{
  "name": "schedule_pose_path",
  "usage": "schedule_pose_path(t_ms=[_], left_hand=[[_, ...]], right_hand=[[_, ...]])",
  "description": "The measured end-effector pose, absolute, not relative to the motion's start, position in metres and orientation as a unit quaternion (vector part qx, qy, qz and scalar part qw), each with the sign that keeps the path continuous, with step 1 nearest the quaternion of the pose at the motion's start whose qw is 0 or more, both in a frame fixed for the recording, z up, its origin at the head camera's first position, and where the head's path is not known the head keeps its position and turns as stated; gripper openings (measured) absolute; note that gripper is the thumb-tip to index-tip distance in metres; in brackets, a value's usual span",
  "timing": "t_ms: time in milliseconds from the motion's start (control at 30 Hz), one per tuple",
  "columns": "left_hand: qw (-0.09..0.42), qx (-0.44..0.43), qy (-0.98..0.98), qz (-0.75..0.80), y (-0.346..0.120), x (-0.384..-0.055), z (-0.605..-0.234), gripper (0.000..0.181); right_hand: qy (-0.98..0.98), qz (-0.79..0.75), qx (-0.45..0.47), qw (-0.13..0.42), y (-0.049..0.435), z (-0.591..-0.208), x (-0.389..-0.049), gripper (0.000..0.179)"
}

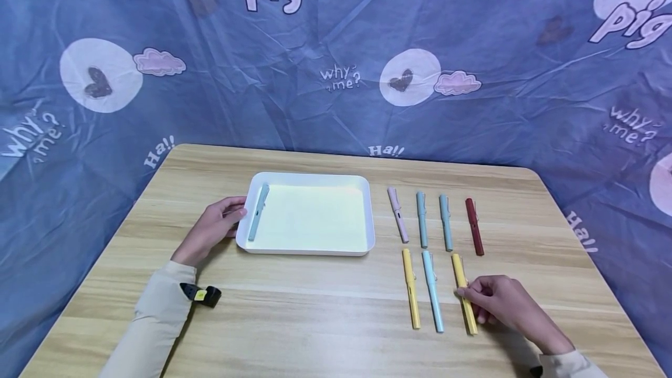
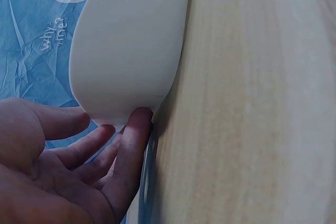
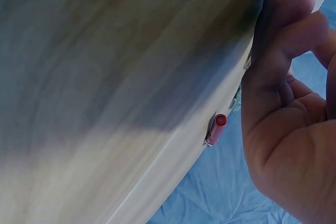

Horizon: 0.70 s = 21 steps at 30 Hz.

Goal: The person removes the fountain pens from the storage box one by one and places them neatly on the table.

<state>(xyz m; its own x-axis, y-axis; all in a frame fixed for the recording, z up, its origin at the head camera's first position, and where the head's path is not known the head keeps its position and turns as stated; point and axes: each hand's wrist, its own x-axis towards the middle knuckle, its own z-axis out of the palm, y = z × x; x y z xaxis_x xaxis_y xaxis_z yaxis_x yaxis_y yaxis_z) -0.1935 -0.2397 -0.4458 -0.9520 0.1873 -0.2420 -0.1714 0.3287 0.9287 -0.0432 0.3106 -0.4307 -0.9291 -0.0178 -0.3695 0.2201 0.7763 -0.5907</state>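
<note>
My left hand (image 1: 217, 223) grips the left end of a shallow white tray (image 1: 310, 251), its thumb at the rim and its fingers against the outer wall. Close up in the left wrist view, the fingertips (image 2: 140, 116) meet the tray's end wall (image 2: 131, 40). One blue-grey pen (image 1: 258, 213) lies inside the tray along its left side. At the right, my right hand (image 1: 501, 302) pinches a yellow capped pen (image 1: 460, 273) between thumb and fingers. A light blue pen (image 1: 433, 290) and another yellow pen (image 1: 411, 287) lie left of it.
Behind the front pens, a back row holds a lilac pen (image 1: 398, 214), two blue-grey pens (image 1: 422, 220) and a dark red pen (image 1: 475, 226). The wooden table (image 1: 294, 319) ends at a blue printed cloth (image 1: 336, 115) behind it.
</note>
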Motion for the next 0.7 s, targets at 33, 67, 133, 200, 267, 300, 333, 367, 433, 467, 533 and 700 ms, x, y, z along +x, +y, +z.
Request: schedule_pose_path(t_ms=[33, 67, 133, 200, 267, 300, 333, 367, 433, 467, 533, 700], left_hand=[[0.155, 0.005, 0.8, 0.58, -0.2398, -0.1937, -0.4461, 0.053], [0.154, 0.005, 0.8, 0.579, -0.2399, -0.1938, -0.4466, 0.053], [0.152, 0.006, 0.801, 0.579, -0.2399, -0.1942, -0.4469, 0.053], [0.151, 0.007, 0.801, 0.579, -0.2395, -0.1943, -0.4467, 0.053], [0.15, 0.009, 0.803, 0.577, -0.2397, -0.1942, -0.4463, 0.053], [0.15, 0.008, 0.803, 0.577, -0.2399, -0.1942, -0.4461, 0.053], [0.15, 0.006, 0.803, 0.577, -0.2401, -0.1944, -0.4462, 0.053], [0.15, 0.005, 0.803, 0.576, -0.2402, -0.1944, -0.4462, 0.053], [0.151, 0.006, 0.804, 0.575, -0.2402, -0.1942, -0.4461, 0.053], [0.152, 0.005, 0.804, 0.575, -0.2403, -0.1945, -0.4463, 0.053], [0.153, 0.004, 0.803, 0.577, -0.2398, -0.1946, -0.4459, 0.053], [0.154, 0.005, 0.8, 0.58, -0.2391, -0.1936, -0.4445, 0.053]], right_hand=[[0.924, -0.333, 0.052, 0.182, 0.3109, -0.4308, -0.0434, 0.033], [0.923, -0.336, 0.046, 0.184, 0.3114, -0.431, -0.0435, 0.032], [0.92, -0.342, 0.033, 0.188, 0.3128, -0.4317, -0.0438, 0.031], [0.917, -0.349, 0.017, 0.192, 0.3143, -0.4324, -0.0443, 0.03], [0.915, -0.354, 0.003, 0.195, 0.3153, -0.4326, -0.0449, 0.03], [0.914, -0.355, -0.001, 0.197, 0.3154, -0.4326, -0.0454, 0.03], [0.913, -0.357, -0.005, 0.198, 0.3154, -0.4324, -0.0459, 0.029], [0.912, -0.358, -0.009, 0.199, 0.3154, -0.4322, -0.0465, 0.029], [0.911, -0.359, -0.012, 0.202, 0.3152, -0.4316, -0.0474, 0.029], [0.911, -0.358, -0.012, 0.203, 0.315, -0.4314, -0.0478, 0.029], [0.912, -0.356, -0.011, 0.204, 0.3147, -0.4307, -0.0484, 0.03], [0.915, -0.348, -0.001, 0.205, 0.3144, -0.43, -0.0485, 0.032]])
